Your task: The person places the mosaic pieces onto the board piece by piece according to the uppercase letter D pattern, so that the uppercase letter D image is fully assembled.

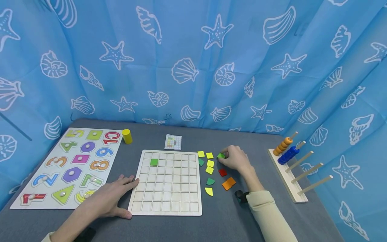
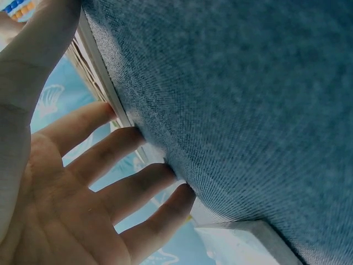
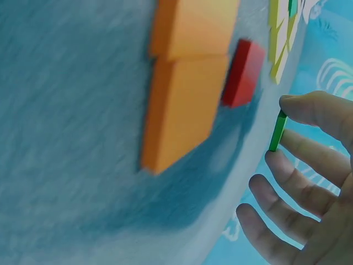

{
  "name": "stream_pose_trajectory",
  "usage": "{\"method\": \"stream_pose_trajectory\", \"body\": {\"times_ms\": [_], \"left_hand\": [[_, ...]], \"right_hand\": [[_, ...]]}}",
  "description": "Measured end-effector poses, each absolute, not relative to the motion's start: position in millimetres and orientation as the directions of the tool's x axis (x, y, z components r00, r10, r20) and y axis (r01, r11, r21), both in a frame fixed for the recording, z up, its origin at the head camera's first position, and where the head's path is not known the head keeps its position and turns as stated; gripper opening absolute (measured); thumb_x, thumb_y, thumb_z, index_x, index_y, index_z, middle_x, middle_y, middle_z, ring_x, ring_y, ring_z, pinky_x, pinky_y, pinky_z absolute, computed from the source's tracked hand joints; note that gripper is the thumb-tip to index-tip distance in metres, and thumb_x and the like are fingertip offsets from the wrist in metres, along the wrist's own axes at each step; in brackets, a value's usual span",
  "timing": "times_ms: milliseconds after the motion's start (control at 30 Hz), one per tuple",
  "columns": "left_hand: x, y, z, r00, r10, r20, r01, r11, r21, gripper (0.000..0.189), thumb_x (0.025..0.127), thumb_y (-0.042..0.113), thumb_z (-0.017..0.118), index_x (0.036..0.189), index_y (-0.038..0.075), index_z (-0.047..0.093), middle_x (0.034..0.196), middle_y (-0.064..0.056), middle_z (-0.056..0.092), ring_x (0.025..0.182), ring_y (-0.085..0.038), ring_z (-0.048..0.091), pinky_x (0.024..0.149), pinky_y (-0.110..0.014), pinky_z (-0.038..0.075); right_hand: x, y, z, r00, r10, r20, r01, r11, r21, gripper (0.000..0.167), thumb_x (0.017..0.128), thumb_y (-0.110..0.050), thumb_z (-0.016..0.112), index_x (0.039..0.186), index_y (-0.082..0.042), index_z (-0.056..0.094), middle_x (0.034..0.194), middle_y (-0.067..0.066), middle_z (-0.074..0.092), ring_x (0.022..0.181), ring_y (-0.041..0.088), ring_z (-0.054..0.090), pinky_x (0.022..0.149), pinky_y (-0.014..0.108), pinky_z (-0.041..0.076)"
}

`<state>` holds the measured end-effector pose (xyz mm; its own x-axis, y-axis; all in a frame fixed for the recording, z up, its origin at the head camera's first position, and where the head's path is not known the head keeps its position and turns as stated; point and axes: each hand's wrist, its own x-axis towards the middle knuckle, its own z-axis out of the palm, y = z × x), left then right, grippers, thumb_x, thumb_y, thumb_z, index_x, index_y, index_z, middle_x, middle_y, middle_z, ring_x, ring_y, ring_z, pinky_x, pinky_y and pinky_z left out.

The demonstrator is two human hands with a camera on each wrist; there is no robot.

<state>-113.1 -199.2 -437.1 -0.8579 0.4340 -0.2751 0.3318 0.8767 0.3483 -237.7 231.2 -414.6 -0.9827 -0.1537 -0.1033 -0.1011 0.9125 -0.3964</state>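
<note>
At the back right of the loose tiles, my right hand [image 1: 236, 158] pinches a small green tile [image 3: 278, 131] between thumb and fingers, low over the table. My left hand [image 1: 113, 197] rests beside the left edge of a wooden grid board [image 1: 171, 183], thumb at its near corner and fingertips touching its side. One green square [image 1: 154, 162] sits in an upper-left cell of the board. Between board and right hand lie several yellow squares [image 1: 210, 163], dark green pieces [image 1: 210, 181], a red tile [image 1: 222, 172], orange tiles [image 3: 185, 105] and a yellow quarter-round [image 1: 209, 191].
A number-and-shape puzzle board [image 1: 99, 132] lies at the left, with a yellow cylinder [image 1: 127, 136] by its far corner. Behind the grid is a printed pattern card [image 1: 173, 142]. A wooden peg stand [image 1: 285, 176] with orange and blue beads is at the right. A blue curtain [image 1: 187, 94] hangs behind.
</note>
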Motion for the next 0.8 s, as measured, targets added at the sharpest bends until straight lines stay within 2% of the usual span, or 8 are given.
{"method": "stream_pose_trajectory", "body": {"times_ms": [300, 400, 600, 800], "left_hand": [[-112, -198, -436, -0.86, 0.427, -0.279, 0.323, 0.88, 0.349, 0.111, 0.062, 0.065, 0.087, 0.152, 0.012, 0.049, 0.157, -0.022, 0.047, 0.142, -0.058, 0.04, 0.105, -0.074, 0.039], [-113, -198, -436, -0.86, 0.43, -0.274, 0.327, 0.878, 0.349, 0.111, 0.062, 0.065, 0.087, 0.152, 0.012, 0.049, 0.157, -0.022, 0.047, 0.142, -0.058, 0.04, 0.105, -0.074, 0.04], [-114, -199, -435, -0.857, 0.433, -0.28, 0.331, 0.878, 0.347, 0.111, 0.062, 0.065, 0.087, 0.152, 0.012, 0.049, 0.157, -0.022, 0.047, 0.142, -0.058, 0.041, 0.105, -0.073, 0.04], [-114, -199, -435, -0.854, 0.429, -0.294, 0.325, 0.881, 0.344, 0.112, 0.062, 0.065, 0.087, 0.153, 0.012, 0.048, 0.157, -0.022, 0.047, 0.141, -0.059, 0.041, 0.105, -0.074, 0.04]], "right_hand": [[-235, 199, -412, -0.978, -0.2, -0.053, -0.164, 0.905, -0.392, 0.03, 0.088, -0.019, 0.077, 0.114, -0.005, 0.078, 0.076, 0.005, 0.062, 0.061, 0.015, 0.049, 0.051, 0.026, 0.034], [-235, 188, -412, -0.974, -0.223, -0.036, -0.192, 0.9, -0.391, 0.03, 0.088, -0.019, 0.077, 0.114, -0.005, 0.078, 0.078, 0.006, 0.066, 0.061, 0.015, 0.048, 0.05, 0.025, 0.034], [-232, 166, -408, -0.959, -0.282, 0.006, -0.261, 0.882, -0.392, 0.028, 0.088, -0.018, 0.078, 0.112, -0.006, 0.079, 0.105, 0.011, 0.074, 0.074, 0.017, 0.06, 0.054, 0.026, 0.044], [-230, 141, -404, -0.941, -0.337, 0.029, -0.321, 0.866, -0.383, 0.026, 0.089, -0.02, 0.079, 0.112, -0.009, 0.08, 0.106, 0.009, 0.073, 0.094, 0.022, 0.068, 0.065, 0.032, 0.054]]}}
